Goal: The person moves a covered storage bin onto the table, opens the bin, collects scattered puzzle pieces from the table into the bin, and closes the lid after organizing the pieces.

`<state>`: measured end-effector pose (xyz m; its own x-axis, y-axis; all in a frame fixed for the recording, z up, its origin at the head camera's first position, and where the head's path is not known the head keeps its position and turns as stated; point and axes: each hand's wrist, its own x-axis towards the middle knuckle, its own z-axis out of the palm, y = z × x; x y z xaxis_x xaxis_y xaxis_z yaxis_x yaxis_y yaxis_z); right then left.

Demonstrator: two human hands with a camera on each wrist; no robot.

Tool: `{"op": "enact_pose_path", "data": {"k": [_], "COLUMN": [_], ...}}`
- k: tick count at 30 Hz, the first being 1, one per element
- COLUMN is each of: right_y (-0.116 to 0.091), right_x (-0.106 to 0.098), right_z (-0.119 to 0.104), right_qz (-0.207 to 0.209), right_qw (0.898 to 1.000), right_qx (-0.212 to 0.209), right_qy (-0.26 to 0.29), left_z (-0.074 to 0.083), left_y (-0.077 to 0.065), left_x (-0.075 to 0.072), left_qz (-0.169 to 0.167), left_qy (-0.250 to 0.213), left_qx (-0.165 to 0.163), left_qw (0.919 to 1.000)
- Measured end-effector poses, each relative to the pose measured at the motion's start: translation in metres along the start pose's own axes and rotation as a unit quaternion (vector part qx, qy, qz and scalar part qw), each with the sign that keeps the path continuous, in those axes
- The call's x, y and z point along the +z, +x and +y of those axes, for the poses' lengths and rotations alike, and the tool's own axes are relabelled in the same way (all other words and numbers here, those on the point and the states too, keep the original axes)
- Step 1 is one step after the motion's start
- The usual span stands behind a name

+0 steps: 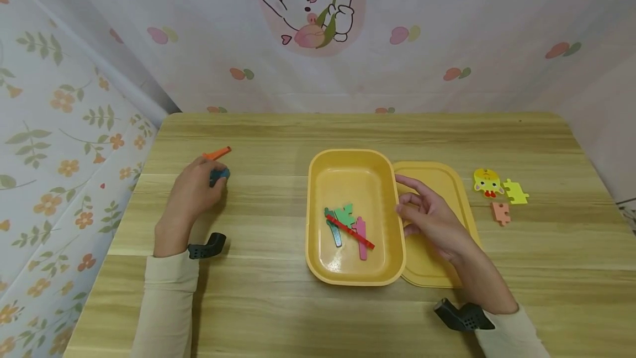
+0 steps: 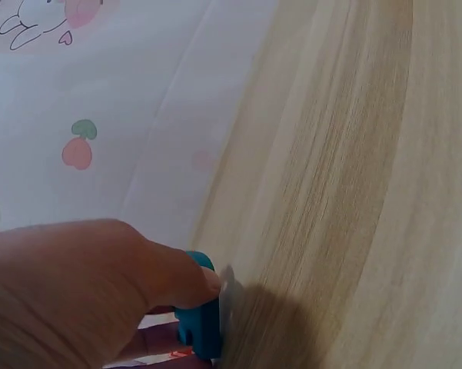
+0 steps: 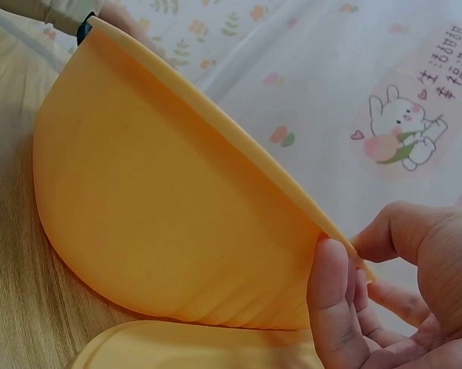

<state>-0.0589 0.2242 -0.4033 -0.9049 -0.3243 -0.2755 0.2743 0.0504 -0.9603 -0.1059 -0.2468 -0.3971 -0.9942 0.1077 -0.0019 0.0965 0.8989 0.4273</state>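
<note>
At the left of the table, my left hand (image 1: 189, 189) pinches a teal foam-like puzzle piece (image 2: 206, 327) between thumb and fingers, close above the tabletop. Just beyond that hand lies an orange strip-shaped piece (image 1: 218, 153), partly covered by the fingers. My right hand (image 1: 434, 217) grips the right rim of a yellow plastic box (image 3: 177, 192), fingers and thumb at its edge. Inside the box lie a red strip (image 1: 365, 242), a green jigsaw piece (image 1: 345, 215), a pink piece (image 1: 362, 231) and a dark teal piece (image 1: 336, 235).
A yellow lid (image 1: 437, 272) lies flat, partly under the box's right side. Farther right are a yellow animal-face piece (image 1: 487, 181), a yellow jigsaw piece (image 1: 517, 192) and a salmon jigsaw piece (image 1: 501, 213). A printed curtain (image 1: 199, 65) hangs behind the wooden table (image 1: 258, 314).
</note>
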Motion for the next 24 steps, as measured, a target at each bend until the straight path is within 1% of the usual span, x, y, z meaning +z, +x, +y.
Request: {"op": "enact_pose_path", "data": {"k": [6, 8, 12, 16, 21, 24], "right_y": [0.000, 0.000, -0.001, 0.000, 0.001, 0.001], "right_x": [0.001, 0.001, 0.000, -0.001, 0.000, 0.000], "right_z": [-0.001, -0.001, -0.001, -0.001, 0.000, 0.000], "right_qz": [0.000, 0.000, 0.004, 0.004, 0.003, 0.001], "right_qw": [1.000, 1.000, 1.000, 1.000, 1.000, 1.000], "right_qx": [0.006, 0.006, 0.007, 0.010, 0.011, 0.010], "right_qy": [0.002, 0.004, 0.002, 0.001, 0.002, 0.002], "left_z": [0.004, 0.006, 0.013, 0.020, 0.026, 0.029], "left_y": [0.000, 0.001, 0.003, 0.004, 0.002, 0.000], "left_x": [0.000, 0.001, 0.001, 0.001, 0.000, -0.001], "left_qz": [0.041, 0.049, 0.042, 0.034, 0.027, 0.029], "left_qy": [-0.018, -0.028, -0.076, -0.123, -0.145, -0.152], "left_qx": [0.025, 0.033, 0.042, 0.050, 0.054, 0.056], "left_qw": [0.9987, 0.9978, 0.9953, 0.9906, 0.9877, 0.9864]}}
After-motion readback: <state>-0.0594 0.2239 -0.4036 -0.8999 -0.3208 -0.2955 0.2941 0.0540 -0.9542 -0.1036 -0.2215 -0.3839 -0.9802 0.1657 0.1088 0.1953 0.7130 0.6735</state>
